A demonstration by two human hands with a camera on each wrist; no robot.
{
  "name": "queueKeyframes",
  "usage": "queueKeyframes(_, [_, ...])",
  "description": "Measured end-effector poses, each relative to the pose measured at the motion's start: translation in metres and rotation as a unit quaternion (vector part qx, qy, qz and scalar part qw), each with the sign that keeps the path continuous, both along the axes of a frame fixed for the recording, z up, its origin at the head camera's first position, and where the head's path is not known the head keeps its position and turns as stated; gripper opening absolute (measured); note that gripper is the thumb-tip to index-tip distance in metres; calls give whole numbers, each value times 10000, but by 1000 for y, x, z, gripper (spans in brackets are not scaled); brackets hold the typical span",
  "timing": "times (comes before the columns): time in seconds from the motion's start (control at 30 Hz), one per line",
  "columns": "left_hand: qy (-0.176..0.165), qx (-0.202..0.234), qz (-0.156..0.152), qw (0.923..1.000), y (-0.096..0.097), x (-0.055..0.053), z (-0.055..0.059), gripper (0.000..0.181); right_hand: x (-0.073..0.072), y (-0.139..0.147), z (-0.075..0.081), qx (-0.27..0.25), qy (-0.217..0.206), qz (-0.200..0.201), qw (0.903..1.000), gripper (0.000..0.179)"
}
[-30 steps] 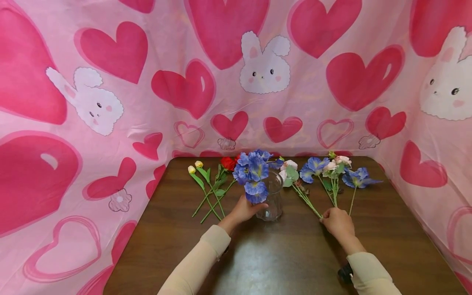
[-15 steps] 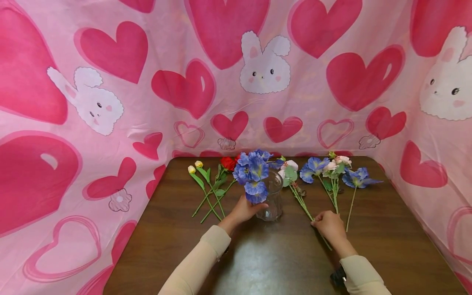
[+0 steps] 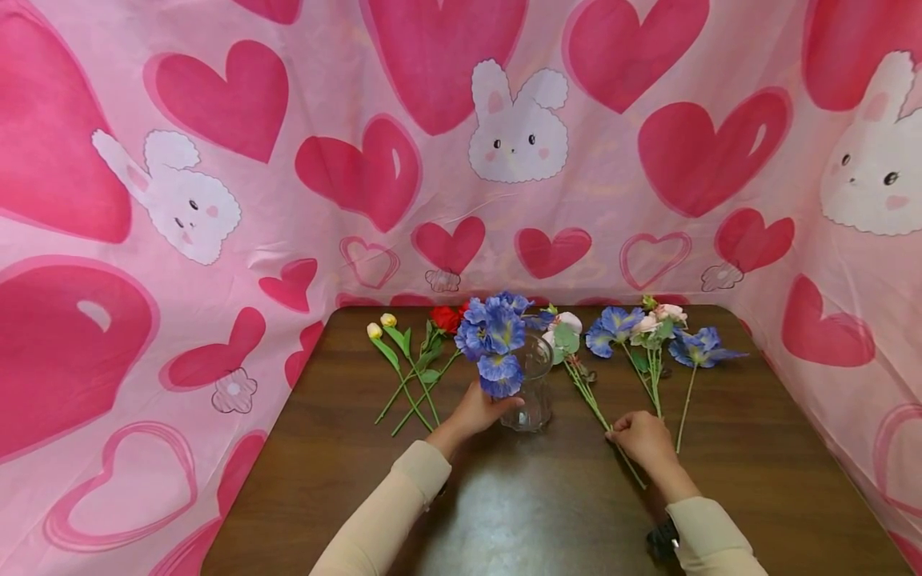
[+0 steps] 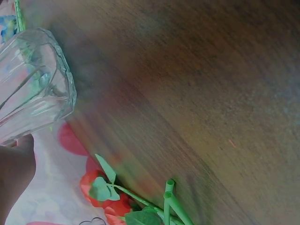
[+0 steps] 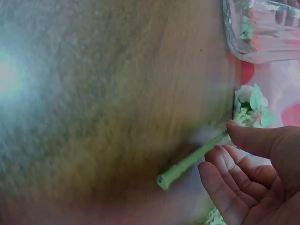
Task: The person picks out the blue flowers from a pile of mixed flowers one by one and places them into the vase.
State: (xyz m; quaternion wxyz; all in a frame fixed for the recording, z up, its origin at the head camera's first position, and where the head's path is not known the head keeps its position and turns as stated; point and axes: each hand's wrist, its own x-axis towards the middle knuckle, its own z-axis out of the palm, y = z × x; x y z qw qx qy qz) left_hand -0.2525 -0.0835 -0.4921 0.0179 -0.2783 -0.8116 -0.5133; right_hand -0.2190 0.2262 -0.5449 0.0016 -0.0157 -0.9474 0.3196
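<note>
A clear glass vase (image 3: 535, 400) stands on the table in the middle, and my left hand (image 3: 478, 410) grips its left side with the thumb across the front. Blue irises (image 3: 497, 336) lean over the vase's left side and hide part of its rim and some of my fingers. To the right, my right hand (image 3: 643, 440) pinches the green stem (image 5: 187, 164) of a pale pink flower (image 3: 565, 332) between thumb and fingertips. The stem slants along the table, its cut end sticking out below the hand, while the bloom lies just right of the vase.
Further right lie a blue iris (image 3: 612, 326), a pink flower bunch (image 3: 659, 322) and another blue iris (image 3: 697, 348). On the left are two yellow tulips (image 3: 382, 326) and red flowers (image 3: 445, 320) with crossed stems. A pink heart-print cloth (image 3: 446, 184) hangs behind the table.
My right hand has shifted left and toward me, now pinching the pale pink flower's stem higher up, with its end showing. The left hand and vase have stayed still.
</note>
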Motion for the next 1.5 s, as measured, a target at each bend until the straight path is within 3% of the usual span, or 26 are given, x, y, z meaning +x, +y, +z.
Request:
queueKeyframes(0.33, [-17,-59,67,10000,0,0,-1,50,-5,30,26,38,-317,-398,9987,24])
queueKeyframes(0.53, [258,-44,41,9996,1,-1,-3,48,-8,62,37,85,-336,-731,9967,31])
queueKeyframes(0.67, [406,-33,-3,9992,0,-2,-5,49,-8,82,37,155,-229,-887,9957,31])
queueKeyframes(0.87, [328,23,-21,9995,0,-2,-5,48,-5,98,33,349,-251,-882,9952,30])
queueKeyframes(1.17, [344,103,-103,9993,0,-5,-6,55,-1,102,21,365,-804,-750,9933,34])
queueKeyframes(1.3, [532,167,-80,9984,1,-8,-14,58,0,100,18,209,-855,-811,9928,31])
queueKeyframes(1.5, [298,115,16,9995,1,-24,-41,59,-2,96,13,212,-804,-822,9931,34])
